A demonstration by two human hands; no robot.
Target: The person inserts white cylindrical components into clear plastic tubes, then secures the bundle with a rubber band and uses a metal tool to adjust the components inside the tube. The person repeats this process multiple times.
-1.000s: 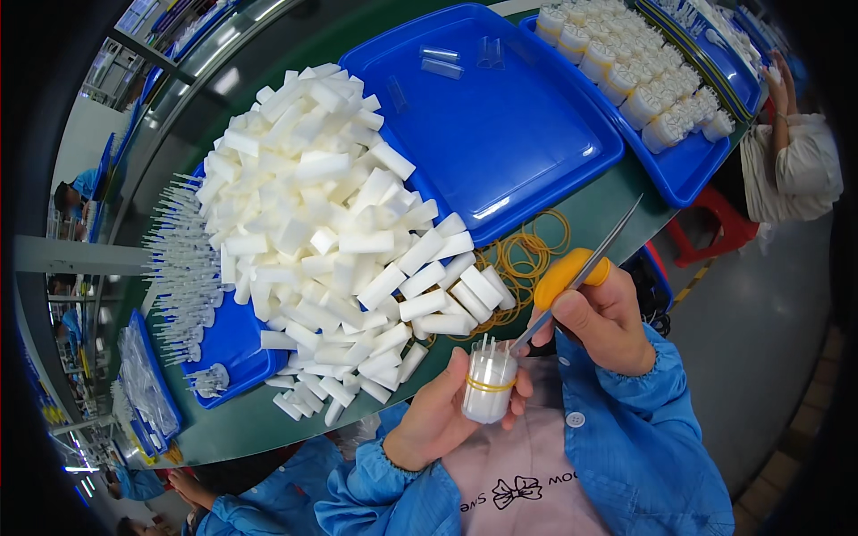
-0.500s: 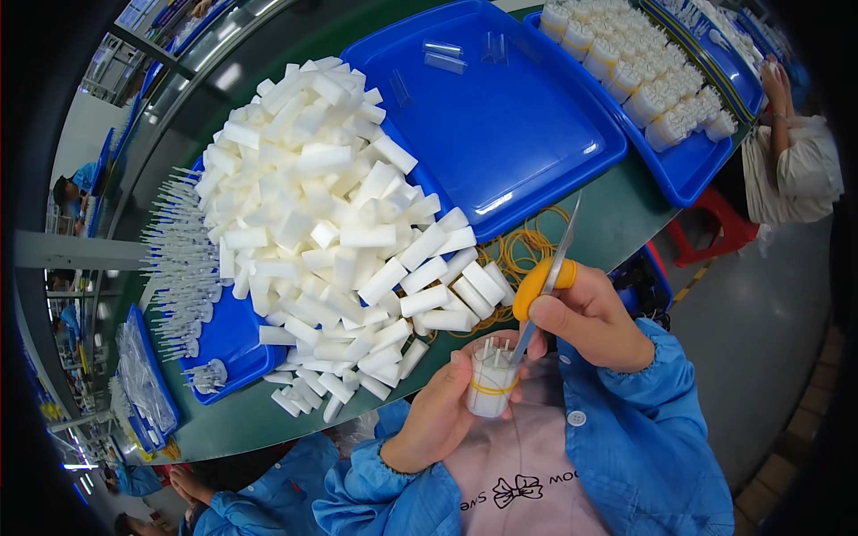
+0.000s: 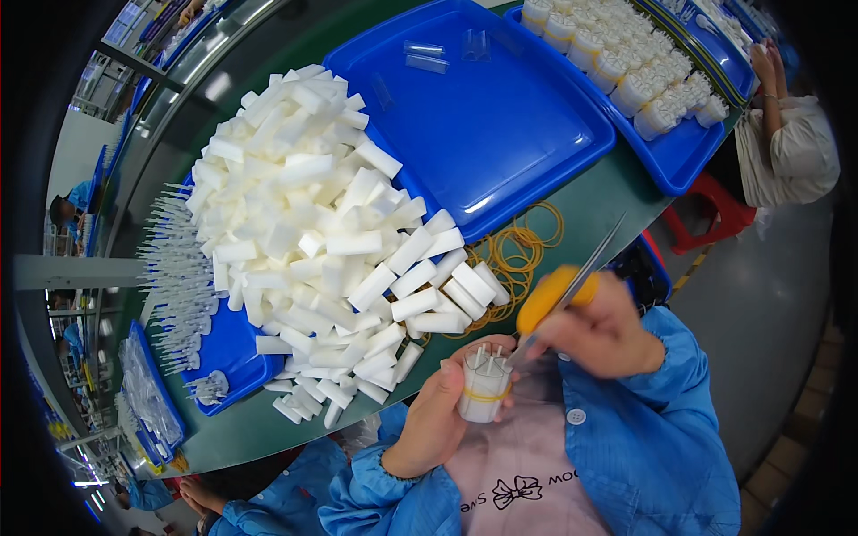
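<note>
My left hand point(image 3: 435, 413) is wrapped round a small white cylindrical bundle point(image 3: 483, 393), held upright over my lap. A yellow rubber band circles the bundle, and several thin white stems poke out of its top. In my right hand point(image 3: 608, 330) are metal tweezers point(image 3: 585, 272), slanting down with their lower end at the bundle's upper rim. An orange finger cover point(image 3: 547, 297) sits on a finger of my right hand, beside the tweezers. Motion blurs this hand a little.
A big heap of white foam blocks point(image 3: 304, 205) lies left of my hands, with thin white stemmed parts point(image 3: 174, 277) beyond. Yellow rubber bands point(image 3: 527, 246) lie by a blue tray point(image 3: 483, 116) with clear plastic pieces. Finished-looking bundles point(image 3: 626, 71) fill another tray. Co-workers sit nearby.
My right hand has shifted slightly right and down, and the tweezers have tilted further to the right. The bundle in my left hand has moved slightly left.
</note>
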